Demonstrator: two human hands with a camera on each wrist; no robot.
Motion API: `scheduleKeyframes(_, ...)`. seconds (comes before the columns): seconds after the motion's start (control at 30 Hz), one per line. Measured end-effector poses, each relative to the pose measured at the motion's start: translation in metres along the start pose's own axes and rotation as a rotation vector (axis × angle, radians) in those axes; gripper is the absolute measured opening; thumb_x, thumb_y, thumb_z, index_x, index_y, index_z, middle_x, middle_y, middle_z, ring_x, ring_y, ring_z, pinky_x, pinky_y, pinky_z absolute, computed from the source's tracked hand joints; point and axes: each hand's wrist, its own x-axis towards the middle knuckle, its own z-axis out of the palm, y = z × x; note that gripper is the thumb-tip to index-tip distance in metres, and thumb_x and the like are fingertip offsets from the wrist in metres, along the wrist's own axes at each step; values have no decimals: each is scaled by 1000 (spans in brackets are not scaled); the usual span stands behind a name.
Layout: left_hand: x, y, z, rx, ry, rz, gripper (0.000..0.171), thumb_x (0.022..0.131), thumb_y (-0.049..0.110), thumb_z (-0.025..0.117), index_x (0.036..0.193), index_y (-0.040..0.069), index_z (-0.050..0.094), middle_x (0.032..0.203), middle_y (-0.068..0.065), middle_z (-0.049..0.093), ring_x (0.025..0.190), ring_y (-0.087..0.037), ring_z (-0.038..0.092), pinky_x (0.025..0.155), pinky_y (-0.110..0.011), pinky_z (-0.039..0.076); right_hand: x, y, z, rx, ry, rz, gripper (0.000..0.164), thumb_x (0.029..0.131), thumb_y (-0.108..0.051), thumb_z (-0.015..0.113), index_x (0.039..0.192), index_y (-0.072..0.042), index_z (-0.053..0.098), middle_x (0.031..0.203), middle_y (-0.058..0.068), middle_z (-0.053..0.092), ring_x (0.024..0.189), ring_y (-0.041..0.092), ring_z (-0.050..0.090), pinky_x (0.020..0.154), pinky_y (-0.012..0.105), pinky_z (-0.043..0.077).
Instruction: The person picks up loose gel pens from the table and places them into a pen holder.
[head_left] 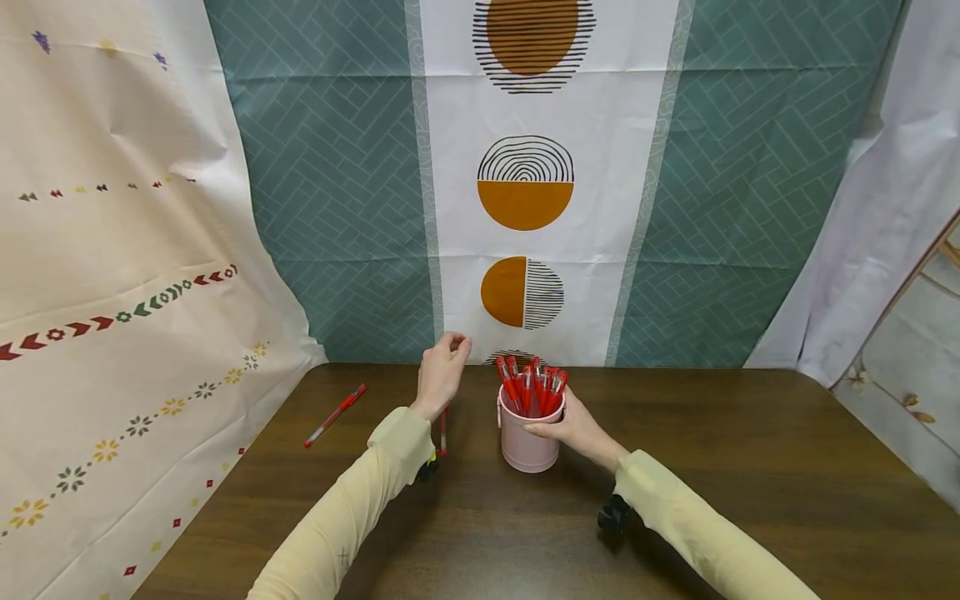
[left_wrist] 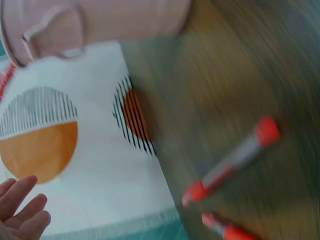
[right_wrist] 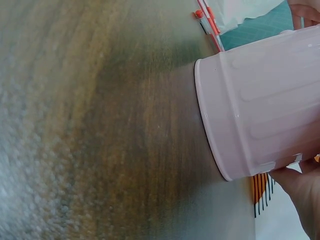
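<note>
A small pink bucket [head_left: 529, 446] stands upright near the middle of the table, with several red pens [head_left: 527, 392] sticking out of its top. My right hand [head_left: 576, 429] grips the bucket from its right side, the thumb across the front. To the left of the bucket, my left hand [head_left: 442, 377] hovers with loosely bent fingers and nothing in them. Below that hand, a red pen [head_left: 443, 432] lies on the table, partly hidden by the wrist. In the left wrist view, the fingers [left_wrist: 22, 205] are apart from the blurred pen [left_wrist: 232, 162].
Another red pen [head_left: 335, 415] lies slantwise at the table's left. The dark wooden table [head_left: 712, 467] reaches a patterned cloth backdrop [head_left: 345, 208] at its far edge. Light cloths [head_left: 112, 400] hang along the left and right sides.
</note>
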Motion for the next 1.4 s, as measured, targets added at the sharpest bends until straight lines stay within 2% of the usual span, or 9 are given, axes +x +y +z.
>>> scheduleKeyframes(0.17,3,-11,-7,95,-12,39,29,93,34,46,101,10,60,102,-5,63,91,-25,59,70,-41,45,0,1,0,4,-2,1,78,71,-18,76,132,-2,29,128,14,43,113,29,43,88,42,40)
scheduleKeyframes(0.4,4,-20,-18,137,-16,57,32,93,35,46,105,9,59,103,-7,63,87,-25,59,68,-41,45,1,1,0,6,-3,-7,79,71,-18,76,133,-3,29,129,14,42,114,30,43,88,43,39)
scheduleKeyframes(0.6,4,-35,-26,251,-23,137,33,93,33,46,107,5,58,103,-9,63,75,-26,60,59,-39,47,0,3,0,12,9,-10,79,71,-18,77,132,-3,29,128,14,42,114,30,43,89,42,39)
scheduleKeyframes(0.73,2,-49,-33,329,-43,138,35,94,33,45,108,3,56,90,-10,63,57,-20,54,48,-34,44,1,4,1,7,22,-9,79,71,-18,77,132,-3,30,129,15,42,115,30,42,89,42,39)
scheduleKeyframes(0.83,3,-56,-38,366,-53,132,35,94,31,47,110,1,56,81,-9,60,54,-19,51,46,-33,42,1,4,0,4,21,-11,79,71,-18,77,132,-2,29,128,15,42,114,30,42,89,43,39)
scheduleKeyframes(0.9,4,-61,-41,397,-57,142,36,93,31,47,111,0,55,83,-11,61,59,-21,54,48,-35,44,1,3,0,2,24,-12,79,71,-18,77,132,-2,30,128,15,43,114,30,43,89,43,39)
scheduleKeyframes(1.03,4,-74,-47,450,-72,158,40,93,32,47,114,-1,53,100,-17,60,77,-29,58,56,-41,48,2,3,-1,-5,32,-10,79,70,-17,77,132,-3,30,128,14,43,114,30,43,89,43,39)
scheduleKeyframes(1.23,-3,-105,-56,542,-88,109,46,92,33,50,116,-6,51,112,-24,54,99,-37,52,73,-47,46,2,4,0,6,20,-13,79,71,-16,77,132,-2,30,128,15,43,114,30,42,90,42,38)
scheduleKeyframes(1.4,-6,-124,-65,600,-58,132,49,90,33,53,114,-10,50,111,-27,53,103,-40,48,84,-48,39,1,3,0,9,20,-14,79,70,-16,77,132,-2,30,128,15,43,114,30,42,89,43,38)
